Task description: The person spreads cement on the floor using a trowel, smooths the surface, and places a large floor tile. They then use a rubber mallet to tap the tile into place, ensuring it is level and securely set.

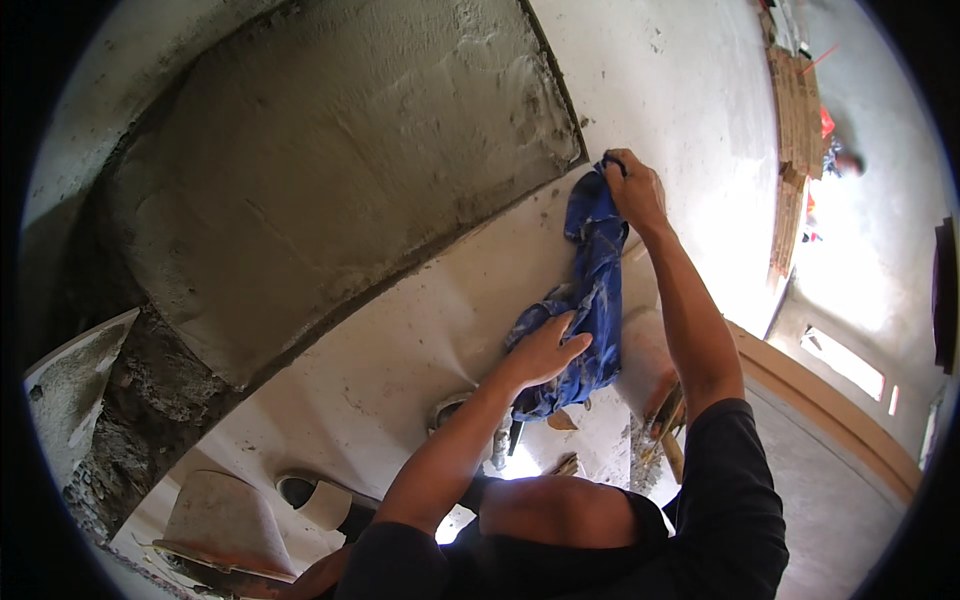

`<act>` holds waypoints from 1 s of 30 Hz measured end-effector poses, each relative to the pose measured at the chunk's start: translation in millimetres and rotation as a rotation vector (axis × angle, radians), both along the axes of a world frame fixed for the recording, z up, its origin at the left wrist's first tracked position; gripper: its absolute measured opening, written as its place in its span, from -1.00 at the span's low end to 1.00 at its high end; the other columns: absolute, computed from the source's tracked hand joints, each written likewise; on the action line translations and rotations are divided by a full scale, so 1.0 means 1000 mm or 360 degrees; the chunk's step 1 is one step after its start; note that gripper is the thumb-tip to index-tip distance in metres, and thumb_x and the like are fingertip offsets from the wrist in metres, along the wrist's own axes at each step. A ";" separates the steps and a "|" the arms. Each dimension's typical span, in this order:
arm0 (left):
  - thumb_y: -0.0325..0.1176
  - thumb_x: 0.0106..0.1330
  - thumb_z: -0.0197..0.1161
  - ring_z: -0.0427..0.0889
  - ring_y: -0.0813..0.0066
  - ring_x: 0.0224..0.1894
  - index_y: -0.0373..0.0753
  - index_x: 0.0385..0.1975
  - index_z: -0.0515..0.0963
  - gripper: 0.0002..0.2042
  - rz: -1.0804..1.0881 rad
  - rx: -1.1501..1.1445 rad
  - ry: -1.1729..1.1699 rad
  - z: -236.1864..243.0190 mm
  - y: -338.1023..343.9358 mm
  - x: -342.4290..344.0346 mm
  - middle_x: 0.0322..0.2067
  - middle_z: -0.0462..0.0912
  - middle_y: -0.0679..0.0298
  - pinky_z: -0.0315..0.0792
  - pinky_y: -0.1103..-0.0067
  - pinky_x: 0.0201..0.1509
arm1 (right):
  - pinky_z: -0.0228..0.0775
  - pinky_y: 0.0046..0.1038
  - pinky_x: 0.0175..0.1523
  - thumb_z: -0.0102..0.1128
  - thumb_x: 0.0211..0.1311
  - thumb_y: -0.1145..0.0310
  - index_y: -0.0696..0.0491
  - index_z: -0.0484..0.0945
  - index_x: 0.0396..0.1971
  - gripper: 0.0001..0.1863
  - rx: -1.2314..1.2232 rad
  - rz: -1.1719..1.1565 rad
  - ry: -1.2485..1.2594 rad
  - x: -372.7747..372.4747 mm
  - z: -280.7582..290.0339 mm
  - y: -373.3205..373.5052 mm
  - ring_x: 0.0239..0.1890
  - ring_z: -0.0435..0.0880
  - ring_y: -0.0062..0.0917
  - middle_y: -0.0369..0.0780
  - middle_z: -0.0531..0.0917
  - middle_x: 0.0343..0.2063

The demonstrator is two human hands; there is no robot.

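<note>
The right hand is up at the top of the blue cloth, fingers curled in tight, closed on its upper end! Lower down, the left hand lies against the cloth, visible fingers parted, hand loose. The cloth runs in bunched folds between and below the two hands, in front of the pale slab, its top just beside the corner of the grey mortar. That mortar fills the upper left, smooth in parts, rough near its right edge. Down at lower left sits a bucket, scuffed and dirty, well apart from the hands. And over on the right, flattened cardboard is piled beside bright light.
</note>
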State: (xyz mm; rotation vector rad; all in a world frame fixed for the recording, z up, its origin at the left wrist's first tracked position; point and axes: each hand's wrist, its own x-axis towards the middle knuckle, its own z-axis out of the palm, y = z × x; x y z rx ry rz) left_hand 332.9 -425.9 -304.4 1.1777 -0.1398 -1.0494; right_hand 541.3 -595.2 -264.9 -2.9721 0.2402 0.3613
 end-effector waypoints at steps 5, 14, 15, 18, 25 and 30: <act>0.15 0.37 -0.04 0.31 -0.06 0.29 -0.43 0.29 0.19 -0.26 -0.0083 0.0001 -0.0058 0.003 0.005 0.003 0.23 0.30 -0.22 0.17 0.34 0.36 | 0.47 -0.19 -0.08 0.09 0.25 0.13 -0.10 0.61 -0.13 -0.72 -0.0016 0.0054 -0.0001 -0.015 -0.003 -0.005 -0.20 0.67 -0.12 -0.05 0.69 -0.31; 0.19 0.33 0.04 0.02 0.01 0.44 -0.42 0.37 0.01 -0.15 -0.0212 -0.0520 -0.0109 0.070 -0.015 -0.039 0.36 0.07 -0.17 -0.06 0.38 0.47 | 0.49 -0.13 -0.07 0.03 0.23 0.11 -0.11 0.56 -0.18 -0.73 -0.0992 -0.0151 0.0381 -0.041 0.023 -0.081 -0.14 0.67 -0.19 -0.13 0.70 -0.26; 0.20 0.33 0.04 0.01 0.03 0.44 -0.39 0.37 0.02 -0.15 -0.0294 -0.0462 -0.0231 0.074 -0.014 -0.049 0.37 0.08 -0.14 -0.07 0.36 0.47 | 0.49 -0.10 -0.06 -0.03 0.26 0.13 -0.10 0.50 -0.12 -0.72 -0.1104 -0.0221 0.0341 -0.044 0.038 -0.099 -0.14 0.67 -0.16 -0.13 0.70 -0.26; 0.20 0.32 0.03 0.06 0.12 0.44 -0.28 0.37 0.10 -0.21 -0.0444 -0.0227 -0.0773 0.070 -0.005 -0.065 0.36 0.15 -0.03 -0.04 0.23 0.44 | 0.43 -0.08 0.05 -0.07 0.30 0.14 -0.06 0.48 -0.03 -0.66 -0.1243 -0.0574 0.0214 -0.043 0.083 -0.132 0.01 0.59 -0.10 0.00 0.57 -0.04; -0.06 0.41 0.06 0.59 0.05 -0.02 -0.35 0.08 0.43 -0.53 0.0437 0.0877 -0.0702 -0.002 0.074 -0.021 -0.08 0.58 -0.07 0.42 0.30 0.08 | 0.46 -0.36 -0.06 0.26 0.19 0.23 0.06 0.59 -0.23 -0.75 0.0321 -0.0080 -0.0576 -0.157 0.114 -0.001 -0.20 0.64 -0.27 -0.13 0.65 -0.26; -0.04 0.36 0.08 0.47 0.01 0.15 -0.35 0.08 0.45 -0.51 -0.0005 0.0690 -0.0595 0.003 0.098 -0.021 0.09 0.48 -0.09 0.32 0.32 0.23 | 0.45 -0.28 -0.20 0.28 0.18 0.21 0.12 0.55 -0.36 -0.74 0.0737 -0.0423 0.0076 -0.361 0.094 0.107 -0.31 0.64 -0.28 -0.08 0.63 -0.38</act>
